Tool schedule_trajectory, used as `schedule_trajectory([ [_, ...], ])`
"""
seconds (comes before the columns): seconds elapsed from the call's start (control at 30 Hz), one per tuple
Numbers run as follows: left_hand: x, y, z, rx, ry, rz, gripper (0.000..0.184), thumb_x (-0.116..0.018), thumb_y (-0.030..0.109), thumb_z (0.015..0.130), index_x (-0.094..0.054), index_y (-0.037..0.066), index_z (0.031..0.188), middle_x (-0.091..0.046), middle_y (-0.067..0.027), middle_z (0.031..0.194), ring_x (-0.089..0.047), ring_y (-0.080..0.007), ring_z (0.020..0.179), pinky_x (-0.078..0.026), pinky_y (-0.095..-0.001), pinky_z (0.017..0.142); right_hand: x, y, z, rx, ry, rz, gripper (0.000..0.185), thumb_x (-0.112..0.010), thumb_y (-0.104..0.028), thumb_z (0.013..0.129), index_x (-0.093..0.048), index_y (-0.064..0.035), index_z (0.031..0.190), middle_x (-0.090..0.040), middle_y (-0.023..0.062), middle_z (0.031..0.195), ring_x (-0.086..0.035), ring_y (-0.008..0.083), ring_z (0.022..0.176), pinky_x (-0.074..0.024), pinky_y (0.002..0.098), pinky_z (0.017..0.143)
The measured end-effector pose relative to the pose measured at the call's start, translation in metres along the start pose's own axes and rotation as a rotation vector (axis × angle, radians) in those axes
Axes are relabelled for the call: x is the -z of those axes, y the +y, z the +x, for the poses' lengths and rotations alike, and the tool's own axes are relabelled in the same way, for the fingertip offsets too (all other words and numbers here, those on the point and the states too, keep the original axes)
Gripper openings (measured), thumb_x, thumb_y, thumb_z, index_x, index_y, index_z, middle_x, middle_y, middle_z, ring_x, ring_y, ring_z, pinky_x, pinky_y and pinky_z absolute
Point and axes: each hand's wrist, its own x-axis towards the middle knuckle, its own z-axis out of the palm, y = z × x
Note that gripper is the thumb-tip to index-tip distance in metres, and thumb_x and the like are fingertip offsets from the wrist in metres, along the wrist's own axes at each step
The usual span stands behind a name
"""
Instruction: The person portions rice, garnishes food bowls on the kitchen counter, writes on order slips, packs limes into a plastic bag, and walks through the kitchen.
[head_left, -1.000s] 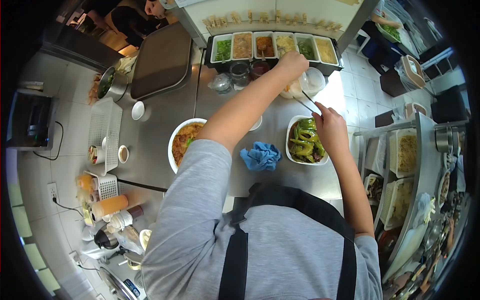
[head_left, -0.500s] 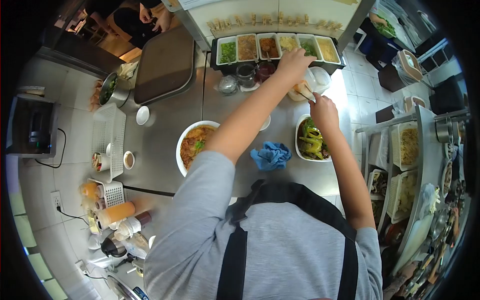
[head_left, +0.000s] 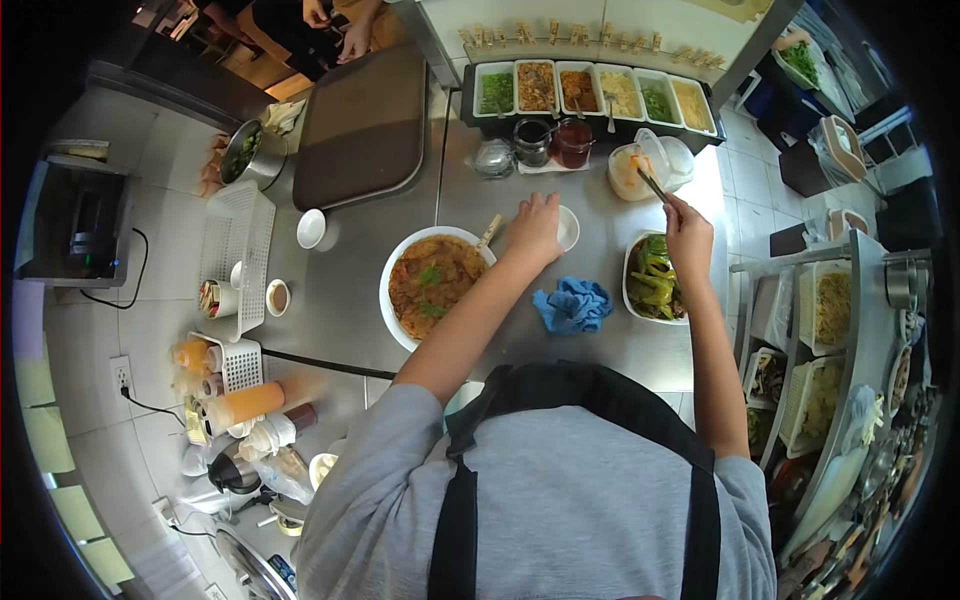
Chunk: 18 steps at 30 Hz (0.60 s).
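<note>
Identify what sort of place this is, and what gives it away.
Probably a commercial kitchen, at a serving or plating station. Clues: the row of white food tubs with different ingredients, the steel counter, and the large brown tray.

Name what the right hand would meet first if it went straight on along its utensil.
Likely the plastic tub: the utensil in the right hand points at it. Depth is unclear, so the hand might pass above it.

tub [head_left: 632, 192] behind dish [head_left: 627, 280] – cloth [head_left: 573, 305] btwn dish & stew bowl [head_left: 391, 318]
</note>
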Motion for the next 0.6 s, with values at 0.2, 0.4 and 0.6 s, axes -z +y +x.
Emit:
schedule_trajectory([
  [0.2, -0.022, 0.011, 0.022, -0.159, 0.183, -0.215, 0.091, -0.080, 0.017, 0.057, -0.033, 0.004, 0.134, -0.050, -0.0191, 0.120, -0.051, -0.0365, 0.108, -0.046, -0.0399, 0.092, 0.008, -0.004, -0.004, -0.095, 0.043, 0.100, 0.021, -0.062, -0.013, 0.086, -0.068, -0.0048, 0.105, -0.064, 0.0195, 0.074, -0.064, 0.0227, 0.061, -0.0490, 0.0336, 0.061],
  [0.4, -0.029, 0.018, 0.045, -0.181, 0.241, -0.312, 0.102, -0.080, 0.023, 0.060, -0.021, 0.006, 0.141, -0.055, -0.0224, 0.116, -0.053, -0.0372, 0.107, -0.044, -0.0410, 0.092, 0.024, -0.021, -0.013, -0.181, -0.032, 0.194, 0.022, -0.061, -0.014, 0.087, -0.067, -0.0053, 0.107, -0.064, 0.0140, 0.069, -0.054, 0.0119, 0.055, -0.0453, 0.0271, 0.056],
  [0.6, -0.029, 0.011, 0.047, -0.125, 0.181, -0.331, 0.108, -0.081, 0.027, 0.060, -0.016, 0.007, 0.143, -0.055, -0.0162, 0.123, -0.054, -0.0358, 0.107, -0.044, -0.0406, 0.094, -0.020, -0.028, -0.029, 0.030, -0.174, 0.172, 0.024, -0.062, -0.013, 0.085, -0.066, -0.0038, 0.106, -0.065, 0.0201, 0.083, -0.063, 0.0292, 0.066, -0.0496, 0.0359, 0.065],
])
